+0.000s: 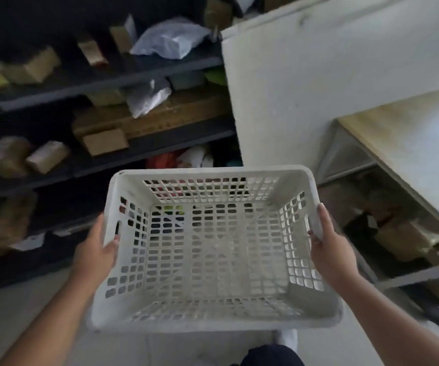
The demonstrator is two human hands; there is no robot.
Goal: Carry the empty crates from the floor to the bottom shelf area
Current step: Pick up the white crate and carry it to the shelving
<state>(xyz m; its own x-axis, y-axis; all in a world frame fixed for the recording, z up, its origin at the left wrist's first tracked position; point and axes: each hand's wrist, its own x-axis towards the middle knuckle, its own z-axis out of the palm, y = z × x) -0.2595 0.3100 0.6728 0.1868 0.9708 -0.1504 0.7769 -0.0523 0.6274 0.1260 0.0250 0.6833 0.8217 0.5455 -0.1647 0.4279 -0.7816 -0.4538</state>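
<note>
A white perforated plastic crate [213, 260] is held in the air in front of me, open side up and empty. My left hand [97, 249] grips its left rim, fingers hooked through the handle slot. My right hand [329, 247] grips the right rim the same way. The crate's far edge hangs just before the dark metal shelving [134, 154], above its lowest level [54, 233], which is dim and partly hidden by the crate.
The shelves hold cardboard boxes [28, 157], a long wooden box [160, 114] and plastic bags [171, 38]. A white pillar [292, 88] rises at right of the shelving. A metal-framed table [398, 154] stands at far right with items beneath. Pale floor [15, 313] lies below.
</note>
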